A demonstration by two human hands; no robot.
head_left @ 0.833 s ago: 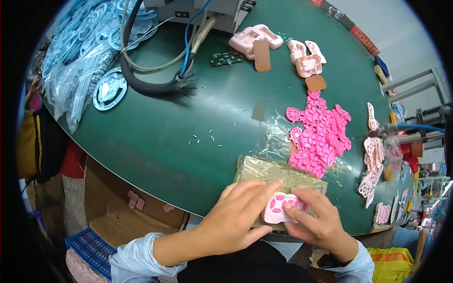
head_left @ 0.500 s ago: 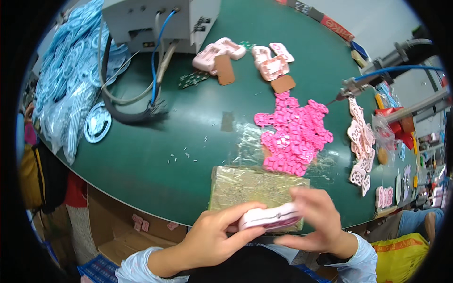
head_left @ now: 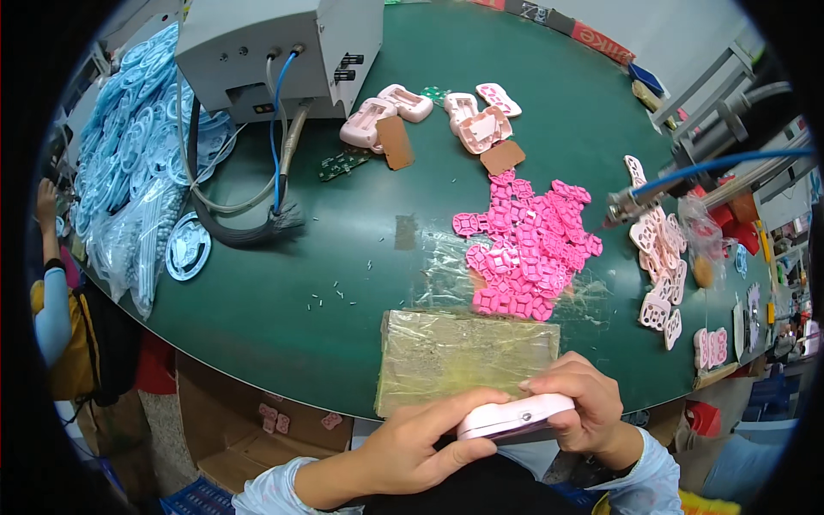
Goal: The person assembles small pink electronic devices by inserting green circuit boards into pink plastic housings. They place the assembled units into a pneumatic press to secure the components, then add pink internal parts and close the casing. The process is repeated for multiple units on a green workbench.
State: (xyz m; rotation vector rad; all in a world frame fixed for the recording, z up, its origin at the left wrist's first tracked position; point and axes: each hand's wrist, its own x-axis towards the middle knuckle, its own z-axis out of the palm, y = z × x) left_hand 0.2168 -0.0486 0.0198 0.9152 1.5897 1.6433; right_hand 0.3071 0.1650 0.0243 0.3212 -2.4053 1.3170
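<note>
A pale pink plastic case with rounded ends is held edge-up between both hands, above the near edge of the table. A small round metal part shows on its edge. My left hand pinches its left end between thumb and fingers. At the other end, my right hand is closed round the case, fingers above and thumb below. Just beyond the hands lies a flat block wrapped in yellowish clear tape. Behind that is a heap of bright pink button pieces.
Pale pink shells, a brown card and green circuit boards lie farther back. A grey machine box trails cables. Light blue parts are piled left. At right, a metal tool arm hangs near pale pink plates.
The right hand, blurred and partly off the case before, has closed on its right end. The case has shifted slightly right and down. The head view has moved a little.
</note>
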